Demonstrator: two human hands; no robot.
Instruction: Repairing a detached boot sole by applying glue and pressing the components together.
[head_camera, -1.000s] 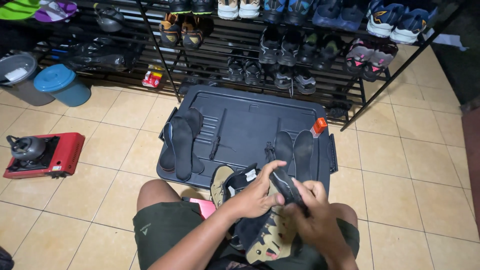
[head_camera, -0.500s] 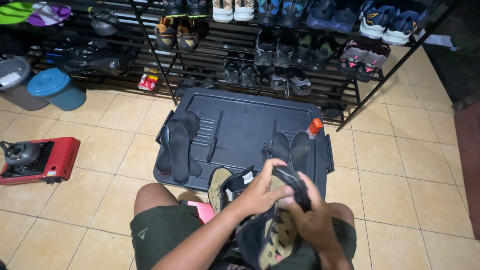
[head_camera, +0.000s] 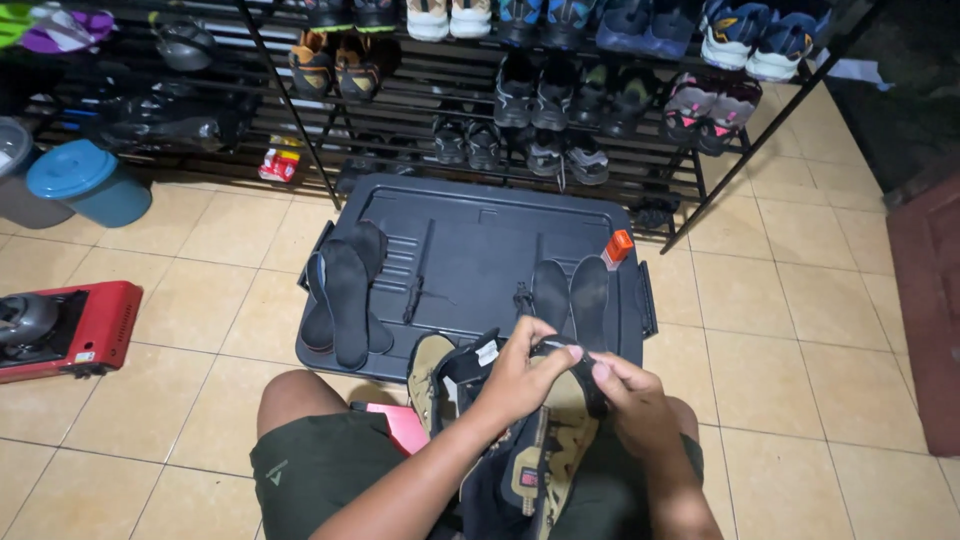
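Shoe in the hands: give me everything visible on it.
The shoe is dark navy or black with tan panels and a tan sole, fabric-like upper. It lies on the person's lap, sole turned up toward the camera, with a small tag showing at its opening. The left hand grips its upper edge; the right hand pinches a dark strip at the same end. A second, similar tan-and-dark shoe lies against it on the left.
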